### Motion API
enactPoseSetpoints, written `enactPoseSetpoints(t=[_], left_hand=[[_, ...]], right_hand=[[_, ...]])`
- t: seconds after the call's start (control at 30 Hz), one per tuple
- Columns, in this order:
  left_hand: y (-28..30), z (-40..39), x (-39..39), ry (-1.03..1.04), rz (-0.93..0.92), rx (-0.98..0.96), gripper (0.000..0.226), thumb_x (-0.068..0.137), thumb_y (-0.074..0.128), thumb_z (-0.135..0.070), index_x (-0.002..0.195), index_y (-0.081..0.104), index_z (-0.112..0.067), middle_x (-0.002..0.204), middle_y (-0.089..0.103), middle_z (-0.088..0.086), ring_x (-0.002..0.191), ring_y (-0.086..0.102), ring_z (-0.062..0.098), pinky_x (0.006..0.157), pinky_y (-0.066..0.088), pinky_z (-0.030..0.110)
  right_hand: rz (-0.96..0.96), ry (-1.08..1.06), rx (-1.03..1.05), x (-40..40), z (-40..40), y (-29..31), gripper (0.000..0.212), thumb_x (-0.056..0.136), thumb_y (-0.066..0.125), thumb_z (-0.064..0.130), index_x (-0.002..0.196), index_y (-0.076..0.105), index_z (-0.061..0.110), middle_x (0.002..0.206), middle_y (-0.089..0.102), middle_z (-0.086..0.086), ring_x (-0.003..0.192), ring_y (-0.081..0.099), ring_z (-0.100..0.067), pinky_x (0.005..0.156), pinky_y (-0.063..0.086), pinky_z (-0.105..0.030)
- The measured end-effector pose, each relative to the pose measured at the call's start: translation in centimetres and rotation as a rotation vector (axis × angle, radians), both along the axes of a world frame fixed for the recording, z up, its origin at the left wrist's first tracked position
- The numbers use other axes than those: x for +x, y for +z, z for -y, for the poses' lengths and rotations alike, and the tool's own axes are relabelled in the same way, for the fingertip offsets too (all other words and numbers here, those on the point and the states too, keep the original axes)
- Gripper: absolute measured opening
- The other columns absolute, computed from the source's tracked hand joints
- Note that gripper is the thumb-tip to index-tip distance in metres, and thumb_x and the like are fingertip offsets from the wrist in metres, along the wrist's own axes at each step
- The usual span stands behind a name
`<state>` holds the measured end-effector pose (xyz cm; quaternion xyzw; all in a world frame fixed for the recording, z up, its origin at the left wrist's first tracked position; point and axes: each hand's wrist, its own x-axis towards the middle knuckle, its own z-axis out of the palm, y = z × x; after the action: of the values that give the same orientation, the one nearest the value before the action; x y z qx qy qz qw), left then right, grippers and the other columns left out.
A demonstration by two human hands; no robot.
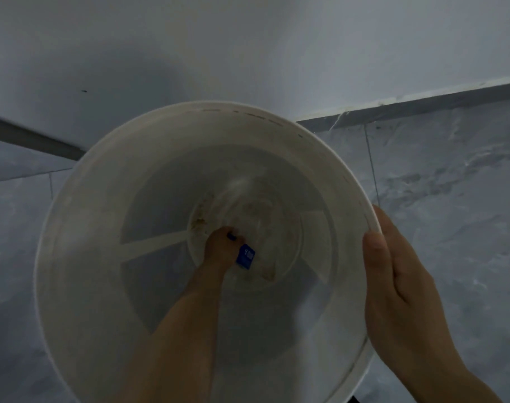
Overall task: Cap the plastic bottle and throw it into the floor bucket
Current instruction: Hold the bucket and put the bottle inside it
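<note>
I look straight down into a white floor bucket (82,228) with a stained bottom. My left hand (220,248) reaches deep inside, down at the bottom, closed around a clear plastic bottle (245,256) with a blue label; the bottle body is blurred and hard to make out, and its cap end is hidden. My right hand (399,289) grips the bucket's rim on the right side, thumb inside and fingers outside.
The bucket stands on grey marbled floor tiles (451,199), close to a pale wall (248,48) with a dark skirting strip (422,107). The light is dim.
</note>
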<state>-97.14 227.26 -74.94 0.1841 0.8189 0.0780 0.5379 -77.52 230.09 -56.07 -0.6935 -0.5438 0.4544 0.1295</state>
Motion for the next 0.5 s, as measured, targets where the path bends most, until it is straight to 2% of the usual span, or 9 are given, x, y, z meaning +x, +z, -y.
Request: enactPoseSetpoints(t=[0.1, 0.23, 0.37, 0.4, 0.47, 0.5], left_hand=[[-0.1, 0.3, 0.1, -0.064, -0.03, -0.016, 0.043, 0.089, 0.057, -0.019, 0.126, 0.05, 0.002, 0.131, 0.054, 0.022, 0.117, 0.053, 0.034, 0.103, 0.044, 0.041], [0.1, 0.4, 0.0, -0.157, -0.099, -0.001, 0.048, 0.09, 0.056, -0.027, 0.127, 0.047, 0.002, 0.132, 0.053, 0.021, 0.117, 0.052, 0.033, 0.093, 0.042, 0.033], [0.9, 0.5, 0.1, -0.165, -0.121, 0.002, 0.044, 0.092, 0.053, -0.022, 0.128, 0.045, 0.001, 0.135, 0.05, 0.021, 0.119, 0.051, 0.032, 0.091, 0.041, 0.031], [1.4, 0.6, 0.1, -0.159, -0.112, 0.006, 0.042, 0.092, 0.052, -0.02, 0.128, 0.046, 0.0, 0.134, 0.051, 0.021, 0.118, 0.051, 0.032, 0.088, 0.041, 0.03], [2.3, 0.9, 0.0, -0.155, -0.103, 0.014, 0.038, 0.093, 0.05, -0.018, 0.127, 0.048, 0.0, 0.133, 0.052, 0.02, 0.117, 0.052, 0.032, 0.083, 0.037, 0.026], [2.9, 1.0, -0.1, -0.159, -0.114, 0.018, 0.038, 0.094, 0.049, -0.018, 0.127, 0.048, 0.0, 0.134, 0.052, 0.02, 0.118, 0.052, 0.031, 0.083, 0.036, 0.025]], right_hand=[[-0.015, 0.008, -0.005, 0.0, -0.1, 0.0, 0.061, 0.078, 0.018, 0.06, 0.133, 0.038, 0.042, 0.109, 0.049, 0.027, 0.087, 0.035, 0.04, 0.07, 0.033, -0.004], [-0.012, 0.014, 0.002, -0.1, -0.3, -0.1, 0.059, 0.079, 0.02, 0.054, 0.135, 0.036, 0.042, 0.098, 0.034, 0.046, 0.086, 0.031, 0.043, 0.069, 0.034, -0.005], [0.004, 0.025, -0.018, -0.1, -0.2, 0.0, 0.061, 0.079, 0.017, 0.056, 0.136, 0.032, 0.042, 0.106, 0.043, 0.026, 0.083, 0.033, 0.041, 0.07, 0.033, -0.009], [0.012, 0.029, -0.026, -0.1, -0.3, 0.1, 0.062, 0.079, 0.016, 0.056, 0.137, 0.031, 0.042, 0.108, 0.043, 0.023, 0.083, 0.036, 0.037, 0.069, 0.032, -0.008], [0.013, 0.05, -0.021, -0.2, -0.2, 0.2, 0.062, 0.082, 0.012, 0.06, 0.138, 0.029, 0.041, 0.11, 0.043, 0.02, 0.083, 0.046, 0.017, 0.07, 0.032, -0.011], [0.014, 0.068, -0.019, -0.2, -0.2, 0.2, 0.063, 0.083, 0.009, 0.062, 0.138, 0.028, 0.04, 0.112, 0.042, 0.02, 0.083, 0.044, 0.009, 0.074, 0.032, -0.015]])
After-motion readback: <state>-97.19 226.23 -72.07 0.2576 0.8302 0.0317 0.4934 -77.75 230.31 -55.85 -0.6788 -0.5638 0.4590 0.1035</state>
